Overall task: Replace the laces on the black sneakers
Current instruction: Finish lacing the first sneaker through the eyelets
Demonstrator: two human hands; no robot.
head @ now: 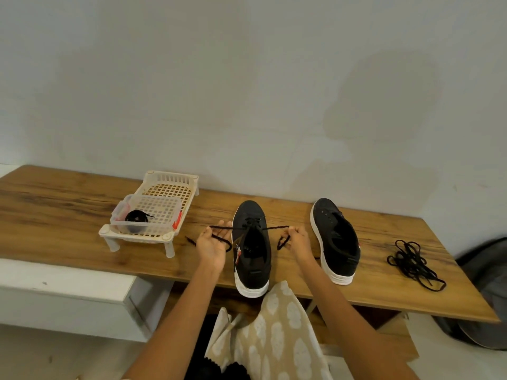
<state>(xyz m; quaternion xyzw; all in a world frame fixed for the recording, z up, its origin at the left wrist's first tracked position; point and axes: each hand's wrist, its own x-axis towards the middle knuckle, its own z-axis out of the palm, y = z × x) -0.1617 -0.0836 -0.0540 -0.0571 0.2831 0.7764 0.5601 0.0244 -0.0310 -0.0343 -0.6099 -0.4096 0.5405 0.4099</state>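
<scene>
On the wooden table [82,204], our left hand [212,246] and right hand [297,241] each grip one end of the black lace [274,228] (pulled sideways), threaded through the middle sneaker [251,242].

Both hands [212,246] [297,241] on the black lace [274,228] across the near sneaker [251,242].

Both forearms are bare from the near edge of the view out to the wrists, with no sleeve, watch, bracelet or ring showing on the left hand [212,246] or the right hand [299,244]. Between the arms, near the bottom of the view, hangs a beige garment [277,338] printed with rows of pale, leaf-like oval shapes, falling in loose folds. Below it, at the near edge, lies dark black cloth [219,368], its cut too hidden to tell.
</scene>
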